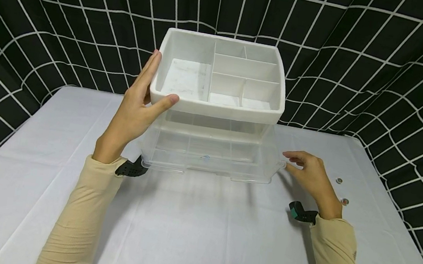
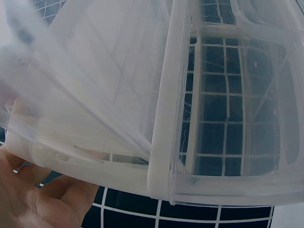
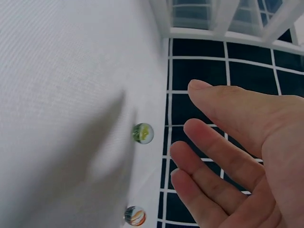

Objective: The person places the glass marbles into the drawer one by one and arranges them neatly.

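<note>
A white desktop organizer stands on the table, with an open divided tray on top and clear drawers below. My left hand holds its left end, thumb over the front rim and fingers along the side wall. The left wrist view shows the clear drawer fronts from close up, with the hand at the lower left. Beside the drawers' right corner is my right hand, holding nothing, its thumb and fingers apart. Two glass marbles lie right of that hand, a green-yellow one and an orange-streaked one.
A white cloth covers the table. Black fabric with a white grid hangs behind the table and along both sides. A dark wrist camera sits at the right cuff, another at the left.
</note>
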Demonstrator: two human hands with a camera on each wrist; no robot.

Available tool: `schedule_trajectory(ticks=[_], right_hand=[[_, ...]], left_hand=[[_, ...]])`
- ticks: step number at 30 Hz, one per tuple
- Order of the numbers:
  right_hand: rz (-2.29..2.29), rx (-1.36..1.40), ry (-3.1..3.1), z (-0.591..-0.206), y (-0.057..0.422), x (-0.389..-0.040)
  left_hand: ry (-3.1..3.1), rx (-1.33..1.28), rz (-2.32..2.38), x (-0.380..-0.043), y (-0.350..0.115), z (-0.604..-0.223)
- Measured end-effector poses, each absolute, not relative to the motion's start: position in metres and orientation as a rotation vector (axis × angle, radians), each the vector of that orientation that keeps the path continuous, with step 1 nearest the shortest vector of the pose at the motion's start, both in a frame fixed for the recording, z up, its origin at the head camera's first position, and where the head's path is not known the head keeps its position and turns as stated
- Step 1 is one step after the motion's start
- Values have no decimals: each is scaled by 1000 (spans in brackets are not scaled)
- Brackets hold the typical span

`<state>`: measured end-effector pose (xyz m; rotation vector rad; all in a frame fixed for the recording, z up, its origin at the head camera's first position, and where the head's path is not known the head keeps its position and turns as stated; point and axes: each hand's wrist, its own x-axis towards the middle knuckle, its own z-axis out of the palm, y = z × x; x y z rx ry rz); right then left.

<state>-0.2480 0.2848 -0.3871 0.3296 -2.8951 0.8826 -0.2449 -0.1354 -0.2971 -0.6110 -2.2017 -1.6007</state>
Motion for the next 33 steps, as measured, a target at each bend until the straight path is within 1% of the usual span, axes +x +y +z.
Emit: schedule_trajectory(ticks=[13,22,33], right_hand=[[814,312,-2964,-395,287,-251],[920,289,-2991,-400,289,-252],[825,324,-3016,-406,289,-253]], left_hand=[[-2220,-598,-1591,-245,-135,-296],[-2219,-601,-1586,-245,-135,-296],[-2220,-605,-1586,-245,-135,-296]])
